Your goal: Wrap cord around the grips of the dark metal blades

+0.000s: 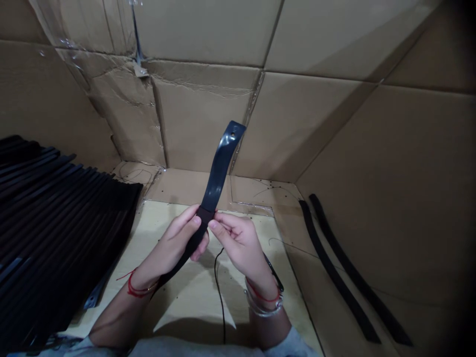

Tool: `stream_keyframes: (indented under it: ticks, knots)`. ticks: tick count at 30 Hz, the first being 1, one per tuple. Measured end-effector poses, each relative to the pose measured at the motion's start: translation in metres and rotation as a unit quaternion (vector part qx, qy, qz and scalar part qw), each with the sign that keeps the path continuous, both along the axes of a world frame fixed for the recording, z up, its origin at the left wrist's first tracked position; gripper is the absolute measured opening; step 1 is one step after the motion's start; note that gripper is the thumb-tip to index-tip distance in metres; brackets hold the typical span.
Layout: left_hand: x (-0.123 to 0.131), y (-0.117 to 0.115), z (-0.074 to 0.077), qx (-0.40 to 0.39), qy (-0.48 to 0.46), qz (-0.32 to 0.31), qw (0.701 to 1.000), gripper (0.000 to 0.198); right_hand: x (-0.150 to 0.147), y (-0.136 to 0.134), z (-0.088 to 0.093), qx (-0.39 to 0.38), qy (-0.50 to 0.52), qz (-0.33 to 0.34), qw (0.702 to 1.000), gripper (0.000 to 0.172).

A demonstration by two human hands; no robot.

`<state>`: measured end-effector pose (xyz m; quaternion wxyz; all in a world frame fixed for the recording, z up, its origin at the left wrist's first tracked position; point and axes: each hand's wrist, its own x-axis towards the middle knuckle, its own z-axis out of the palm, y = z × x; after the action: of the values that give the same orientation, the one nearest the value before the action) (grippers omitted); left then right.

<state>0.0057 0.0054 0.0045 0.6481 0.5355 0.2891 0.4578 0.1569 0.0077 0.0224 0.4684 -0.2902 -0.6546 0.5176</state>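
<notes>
Rubber strap (219,171): thin, light, flexible, probably slippery; held upright above the worktop (186,302).
Hold: best taken at the matte band (204,216).
Hands: strap gripped by the left hand (173,245), band pinched by the right hand (238,243).
Around: stacked black strips (63,218) along the left edge, two loose strips (336,277) beyond the right edge, black cord (219,292) below the hands.

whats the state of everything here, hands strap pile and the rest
glossy black flexible strap: held up, curving slightly, holed end on top
left hand: closed around the strap's lower part
right hand: fingers pinching the strap
stack of flat black strips: piled and overlapping, left of the hands
two long curved black strips: lying side by side, apart, right of the hands
thin black cord: lying slack below the hands
</notes>
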Motion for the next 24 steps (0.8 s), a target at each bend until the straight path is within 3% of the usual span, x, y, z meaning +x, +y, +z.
stream_keyframes:
  ticks: [5, 8, 15, 19, 24]
  knots:
    - [0.005, -0.001, 0.000, -0.004, 0.006, 0.027, 1.000, 0.034, -0.001, 0.000, -0.004, 0.118, -0.100, -0.133, 0.979, 0.028]
    - [0.005, -0.002, 0.001, 0.001, -0.005, 0.035, 0.999, 0.033, -0.005, 0.000, -0.008, 0.154, -0.100, -0.168, 0.968, 0.034]
    - [0.002, -0.005, 0.006, -0.035, -0.018, 0.019, 0.999, 0.037, -0.010, 0.008, -0.016, 0.087, -0.026, -0.192, 0.977, 0.033]
    - [0.004, -0.006, 0.005, -0.015, 0.032, 0.057, 0.998, 0.039, -0.013, 0.006, -0.018, 0.094, -0.036, -0.193, 0.976, 0.034]
    - [0.005, -0.007, 0.001, 0.004, 0.057, 0.075, 0.996, 0.046, -0.020, -0.001, -0.016, 0.111, -0.038, -0.250, 0.961, 0.033]
